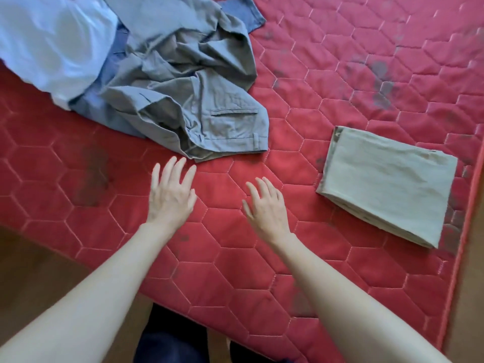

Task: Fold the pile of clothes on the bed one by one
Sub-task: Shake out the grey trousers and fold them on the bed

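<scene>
A crumpled pair of grey trousers lies at the top of a pile on the red quilted bed, over a blue garment and beside a pale blue-white garment at the upper left. A folded olive-green garment lies flat at the right. My left hand hovers with fingers straight just below the trousers' waistband, holding nothing. My right hand is spread beside it over bare mattress, also holding nothing.
The mattress edge runs down the right side, close to the folded garment. Wooden floor shows at the lower left, and my dark trousers at the bottom. Dark stains mark the red cover.
</scene>
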The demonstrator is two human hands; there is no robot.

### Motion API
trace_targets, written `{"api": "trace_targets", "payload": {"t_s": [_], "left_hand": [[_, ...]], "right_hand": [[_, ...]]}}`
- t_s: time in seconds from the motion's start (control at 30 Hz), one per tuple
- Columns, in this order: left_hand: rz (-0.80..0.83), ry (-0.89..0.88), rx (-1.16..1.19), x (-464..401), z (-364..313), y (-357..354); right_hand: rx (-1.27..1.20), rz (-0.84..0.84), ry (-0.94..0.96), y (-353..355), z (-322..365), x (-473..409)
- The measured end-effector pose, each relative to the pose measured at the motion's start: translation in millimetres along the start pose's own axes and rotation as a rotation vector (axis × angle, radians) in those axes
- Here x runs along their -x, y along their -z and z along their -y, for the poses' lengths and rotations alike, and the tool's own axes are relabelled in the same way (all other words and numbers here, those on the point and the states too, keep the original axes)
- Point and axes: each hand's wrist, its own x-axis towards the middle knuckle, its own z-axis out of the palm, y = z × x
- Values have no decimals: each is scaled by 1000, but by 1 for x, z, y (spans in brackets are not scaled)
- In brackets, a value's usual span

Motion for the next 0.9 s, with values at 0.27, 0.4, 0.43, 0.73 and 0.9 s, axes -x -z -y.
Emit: {"api": "trace_targets", "payload": {"t_s": [0.27, 0.4, 0.43, 0.73, 0.9], "left_hand": [[-8, -166, -130, -103, 124, 15], [52, -326, -34, -163, 162, 13], [57, -401, 27, -175, 168, 11], [71, -220, 676, -234, 182, -1], [67, -46, 766, -244, 195, 11]], "right_hand": [[190, 163, -52, -23, 38, -107], [317, 217, -24, -28, 17, -142], [320, 186, 10, -29, 11, -148], [267, -127, 127, -17, -21, -170], [-58, -93, -224, 31, -9, -179]]}}
